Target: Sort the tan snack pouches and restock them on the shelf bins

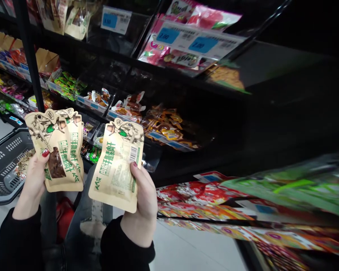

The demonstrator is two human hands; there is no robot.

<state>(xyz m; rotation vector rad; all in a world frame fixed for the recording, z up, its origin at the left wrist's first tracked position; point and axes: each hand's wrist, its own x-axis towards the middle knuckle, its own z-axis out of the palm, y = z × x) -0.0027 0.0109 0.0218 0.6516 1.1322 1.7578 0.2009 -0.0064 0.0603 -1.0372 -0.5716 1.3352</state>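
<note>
Black-sleeved right hand [144, 190] is pinching one tan snack pouch [113, 169] by its right edge, long axis near upright with the top tipped a bit right, just beside the overlapping pouches [62, 181] clamped in the left hand [35, 173] (that's the one nearer the grey basket [0, 155], btw).

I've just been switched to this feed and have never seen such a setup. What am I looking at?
There's no machine here: these are a person's own bare hands, seen by one camera worn on the head, looking forward and down. The left hand holds overlapping beige snack pouches, the front one with a see-through window. The right hand holds a similar pouch, its barcode showing. Beyond, black shelving carries wrapped snacks and price labels. A dark shopping basket is at left. The right side is blurred.
</note>
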